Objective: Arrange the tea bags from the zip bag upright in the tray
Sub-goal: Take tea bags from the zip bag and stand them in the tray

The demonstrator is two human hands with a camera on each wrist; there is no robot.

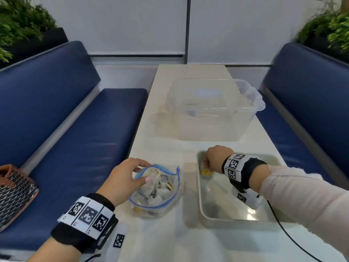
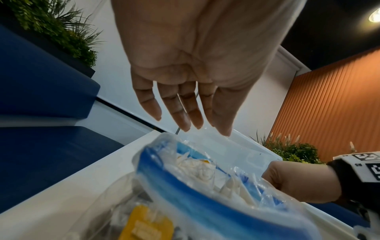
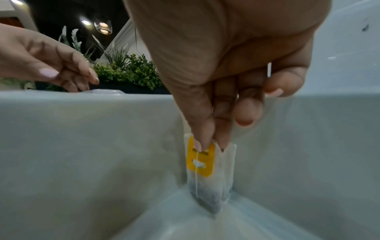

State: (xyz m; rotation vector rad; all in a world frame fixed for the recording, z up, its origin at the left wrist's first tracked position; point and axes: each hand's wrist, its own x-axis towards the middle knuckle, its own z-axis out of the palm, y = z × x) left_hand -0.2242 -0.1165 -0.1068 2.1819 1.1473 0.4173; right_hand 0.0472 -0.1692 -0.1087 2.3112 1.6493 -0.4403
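Clear tub (image 1: 213,110) beyond tray (image 1: 236,218); right hand (image 1: 217,157) pinching tea bag (image 3: 209,175), left hand (image 1: 122,180) loose-fingered over zip bag (image 1: 156,193)

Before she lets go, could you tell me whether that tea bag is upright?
Upright: the tea bag stands on end in the tray corner, top pinched by her right hand.

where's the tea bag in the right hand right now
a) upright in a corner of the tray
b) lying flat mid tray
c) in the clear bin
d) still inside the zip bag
a: the right hand pinches the top of the tea bag, which stands upright in a corner of the tray.
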